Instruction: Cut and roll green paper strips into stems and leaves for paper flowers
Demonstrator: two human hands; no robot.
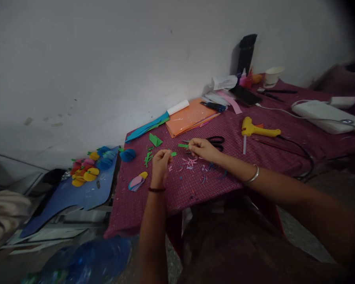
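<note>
My left hand pinches a small green paper piece that sticks out to the right of its fingertips. Another green strip is held between the fingers of my right hand; a gap separates the two pieces. Black-handled scissors lie behind my right hand, which hides part of them. Green scraps and a folded green paper are on the cloth near my left hand. Pink paper cuttings lie below and between the hands.
A yellow glue gun rests right on the red checked cloth. Orange sheets and a cutter lie at the back. Paper ovals and a blue paper ornament are left; colourful ornaments sit on a blue board.
</note>
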